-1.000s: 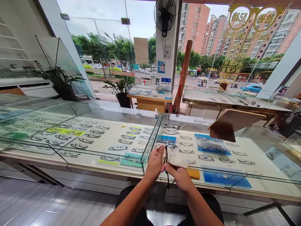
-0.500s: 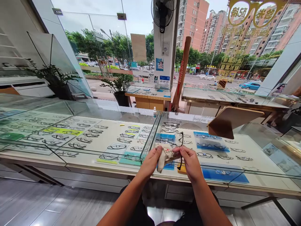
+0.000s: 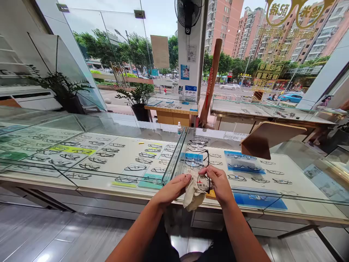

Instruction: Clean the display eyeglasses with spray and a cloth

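Note:
My right hand [image 3: 219,183] pinches a pair of black-framed glasses [image 3: 208,158] near the middle of the frame. The glasses stand on end, one lens above the hand and the other below. A beige cleaning cloth [image 3: 193,198] with small red and dark print hangs from my left hand [image 3: 176,187], whose thumb and fingers are closed on it. Part of the cloth lies behind the lower lens. Both hands are close together over the front edge of the glass display case [image 3: 152,193].
Rows of glasses [image 3: 136,167] lie inside the case, some on blue trays [image 3: 260,198]. On the glass top stand a small white bottle [image 3: 179,128] and a brown tilted board [image 3: 268,140]. Farther back are a potted plant [image 3: 139,102] and a wooden post [image 3: 211,83].
The glasses have turned so their lenses face me more. The cloth has spread and hangs lower, and my left hand has dropped slightly.

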Action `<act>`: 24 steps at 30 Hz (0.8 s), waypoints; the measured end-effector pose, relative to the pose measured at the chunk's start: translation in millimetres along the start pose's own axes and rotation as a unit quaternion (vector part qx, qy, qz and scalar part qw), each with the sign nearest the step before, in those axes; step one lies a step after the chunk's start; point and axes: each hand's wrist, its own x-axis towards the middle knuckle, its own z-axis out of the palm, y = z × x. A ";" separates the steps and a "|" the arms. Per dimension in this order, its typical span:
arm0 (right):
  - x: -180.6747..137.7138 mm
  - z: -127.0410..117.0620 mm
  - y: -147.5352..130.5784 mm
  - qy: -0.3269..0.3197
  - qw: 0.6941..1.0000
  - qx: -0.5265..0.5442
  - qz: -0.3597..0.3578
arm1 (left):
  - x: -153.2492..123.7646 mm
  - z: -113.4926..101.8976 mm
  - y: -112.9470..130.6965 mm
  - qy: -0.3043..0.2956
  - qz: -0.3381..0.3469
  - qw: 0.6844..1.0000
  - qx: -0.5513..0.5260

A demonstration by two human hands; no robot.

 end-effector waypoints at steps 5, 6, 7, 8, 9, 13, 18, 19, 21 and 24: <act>-1.1 9.7 2.4 -0.015 1.000 -0.004 -0.027 | 4.4 8.9 -0.4 -0.004 0.004 1.000 0.006; -1.2 10.8 4.1 -0.006 1.000 0.005 -0.025 | 5.0 9.9 -0.8 -0.005 0.005 1.000 0.002; -1.2 11.6 6.1 0.005 1.000 0.012 -0.021 | 5.4 10.5 -1.2 -0.009 0.006 1.000 -0.002; -1.2 12.1 8.3 0.017 1.000 0.019 -0.017 | 5.6 11.0 -1.8 -0.017 0.007 1.000 -0.002; -1.3 12.7 10.6 0.027 0.999 0.024 -0.013 | 6.0 11.6 -2.6 -0.025 0.010 1.000 0.000; -3.8 19.8 17.0 0.061 0.997 0.018 -0.035 | 11.1 19.5 -11.2 0.002 0.064 0.998 0.027; -11.5 31.9 15.7 0.084 0.993 -0.015 -0.076 | 20.9 36.0 -26.0 0.108 0.128 0.985 0.041; -12.7 32.3 14.9 0.083 0.994 -0.020 -0.073 | 21.8 37.7 -27.3 0.126 0.136 0.982 0.045; -14.2 30.4 13.8 0.077 0.995 -0.027 -0.064 | 22.0 38.0 -27.7 0.146 0.147 0.977 0.056; -14.4 25.2 14.2 0.077 0.995 -0.002 -0.058 | 19.4 32.5 -25.7 0.107 0.130 0.984 0.051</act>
